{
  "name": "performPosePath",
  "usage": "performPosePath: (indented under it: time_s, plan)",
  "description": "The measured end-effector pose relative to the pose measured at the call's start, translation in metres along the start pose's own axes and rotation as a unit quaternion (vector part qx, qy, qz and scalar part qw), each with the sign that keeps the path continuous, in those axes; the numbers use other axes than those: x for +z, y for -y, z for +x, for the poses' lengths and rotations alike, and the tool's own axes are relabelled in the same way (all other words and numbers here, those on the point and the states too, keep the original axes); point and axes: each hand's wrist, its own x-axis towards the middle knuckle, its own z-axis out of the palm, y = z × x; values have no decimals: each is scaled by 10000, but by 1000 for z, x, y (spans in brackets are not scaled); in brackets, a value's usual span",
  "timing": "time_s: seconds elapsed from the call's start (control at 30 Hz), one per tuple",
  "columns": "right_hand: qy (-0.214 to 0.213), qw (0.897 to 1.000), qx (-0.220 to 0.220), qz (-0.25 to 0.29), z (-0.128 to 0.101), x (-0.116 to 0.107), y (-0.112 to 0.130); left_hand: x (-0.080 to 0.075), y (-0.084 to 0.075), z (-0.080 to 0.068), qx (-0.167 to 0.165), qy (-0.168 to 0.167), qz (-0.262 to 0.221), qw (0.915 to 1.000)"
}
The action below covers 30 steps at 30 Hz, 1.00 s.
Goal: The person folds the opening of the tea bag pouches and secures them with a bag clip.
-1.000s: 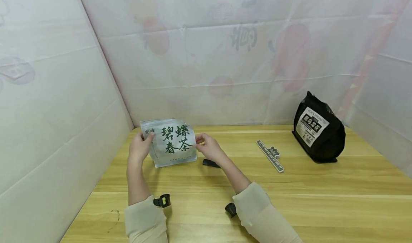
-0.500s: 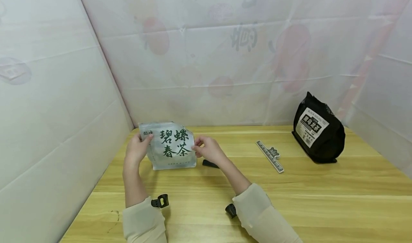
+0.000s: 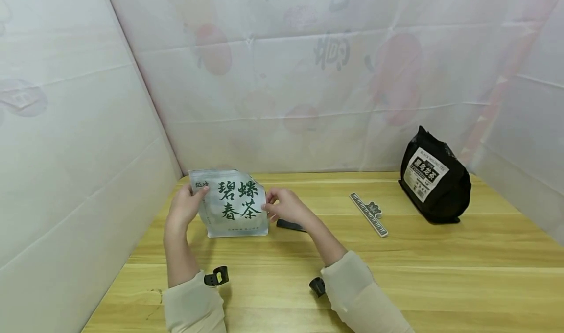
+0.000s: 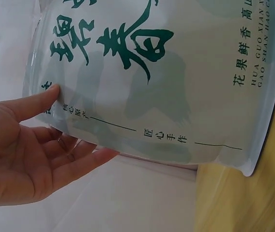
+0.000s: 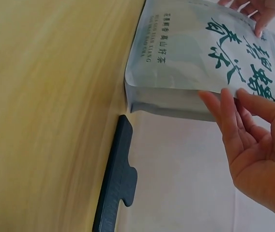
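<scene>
- head view: a pale tea pouch [image 3: 233, 203] with green characters stands upright on the wooden table [image 3: 396, 274] near its far left corner; the left hand [image 3: 182, 206] grips the pouch's upper left edge, thumb on the front, and the right hand [image 3: 284, 206] holds its right edge; a black clip bar [image 3: 291, 225] lies on the table just behind the right hand; a patterned ruler [image 3: 369, 214] lies further right, and a black tea bag [image 3: 434, 178] stands near the far right wall
- left wrist view: the left hand [image 4: 19, 150] pinches the pouch's [image 4: 176, 82] edge; thumb pressed on the printed front, the other fingers nearly straight and close together behind it; the pouch's bottom corner meets the table [image 4: 253, 203]
- right wrist view: the right hand [image 5: 253, 145] has its fingers straight and close together, fingertips against the pouch's [image 5: 200, 58] side edge with the thumb on the front; the clip bar [image 5: 118, 179] lies flat just beside the pouch's base
</scene>
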Motion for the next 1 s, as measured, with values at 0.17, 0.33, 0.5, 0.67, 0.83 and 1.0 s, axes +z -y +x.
performPosePath:
  time_s: [0.17, 0.33, 0.5, 0.67, 0.83, 1.0]
  plan:
    - [278, 9996, 90, 13, -1, -8, -2, 1, -1, -2, 107, 83, -110, 9998]
    - [449, 9987, 240, -44, -3, -21, -4, 7, -5, 0, 290, 226, -228, 9991]
    - [570, 9981, 248, -20, -6, -33, -5, 13, -10, 2, 334, 362, -241, 9985]
    - [600, 9978, 272, 46, -6, -41, -11, 19, -14, 5, 342, 405, -220, 9984]
    - [548, 9983, 200, 17, -8, -49, -11, 27, -16, 10, 305, 297, -122, 9990]
    - [491, 9986, 182, 37, -11, -58, -13, 36, -21, 13, 416, 224, 37, 9989]
